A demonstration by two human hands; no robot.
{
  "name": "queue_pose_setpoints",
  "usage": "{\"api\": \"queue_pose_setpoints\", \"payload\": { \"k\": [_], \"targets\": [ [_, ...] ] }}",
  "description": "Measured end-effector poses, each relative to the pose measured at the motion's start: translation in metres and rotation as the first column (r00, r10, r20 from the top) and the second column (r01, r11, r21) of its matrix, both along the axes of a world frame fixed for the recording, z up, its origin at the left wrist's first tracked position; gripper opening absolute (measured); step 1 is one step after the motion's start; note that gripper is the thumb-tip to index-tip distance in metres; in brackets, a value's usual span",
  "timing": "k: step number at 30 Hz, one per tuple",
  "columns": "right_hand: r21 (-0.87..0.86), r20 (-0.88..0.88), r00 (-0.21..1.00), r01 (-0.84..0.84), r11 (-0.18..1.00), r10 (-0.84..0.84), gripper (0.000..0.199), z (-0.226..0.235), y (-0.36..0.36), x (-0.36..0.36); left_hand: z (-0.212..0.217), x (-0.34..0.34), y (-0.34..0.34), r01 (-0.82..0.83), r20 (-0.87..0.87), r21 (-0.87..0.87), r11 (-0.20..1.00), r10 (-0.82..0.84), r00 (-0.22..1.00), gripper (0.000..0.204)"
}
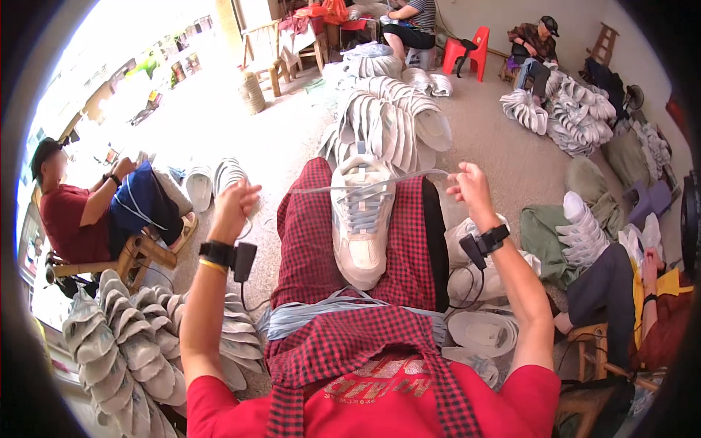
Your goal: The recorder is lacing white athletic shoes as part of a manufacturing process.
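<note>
A white and beige sneaker point(363, 252) lies on my lap, toe toward me, over a red and black checked apron point(301, 233). Pale grey-blue lacing crosses its tongue. One shoelace point(409, 176) stretches out to both sides above the shoe's upper eyelets. To the left of the shoe, my left hand point(237, 206) is closed on one end of it, fingers curled. Off to the right, my right hand point(472, 191) grips the other end with bent fingers. A bundle of loose light-blue laces point(292, 321) rests across my lap, nearer my body.
Stacked shoes point(120, 343) crowd my left side, and more shoes point(482, 332) lie at my right. A long shoe row point(387, 120) extends ahead. Seated people work at left, right and far back. A red plastic chair point(471, 55) stands at the back.
</note>
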State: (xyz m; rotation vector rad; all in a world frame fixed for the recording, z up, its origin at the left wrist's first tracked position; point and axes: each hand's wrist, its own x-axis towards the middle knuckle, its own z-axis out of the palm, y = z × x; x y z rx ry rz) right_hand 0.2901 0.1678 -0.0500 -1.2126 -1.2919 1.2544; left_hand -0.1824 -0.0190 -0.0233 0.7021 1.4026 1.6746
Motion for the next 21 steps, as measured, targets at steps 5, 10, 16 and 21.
{"api": "queue_pose_setpoints", "payload": {
  "k": [5,10,16,21],
  "targets": [
    [0.750,0.423,0.905,-0.324,0.576,-0.041,0.039,0.044,-0.054,-0.059,-0.017,0.070,0.016,-0.035,-0.612,0.136,0.990,0.112,0.783,0.042],
    [0.594,0.539,0.822,-0.526,0.609,0.185,0.029,0.041,-0.057,-0.073,0.012,0.140,0.021,0.261,-0.788,0.105,0.960,-0.080,0.610,0.034],
    [0.670,0.713,0.699,-0.656,0.348,-0.054,0.019,0.048,-0.051,-0.047,0.018,0.112,0.033,0.458,-0.975,0.170,0.873,0.215,-0.048,0.020],
    [0.661,0.741,0.630,-0.745,0.088,-0.234,0.014,0.052,-0.031,-0.030,0.030,0.083,0.029,0.423,-0.953,0.039,0.905,0.161,-0.257,0.011]
  ]
}}
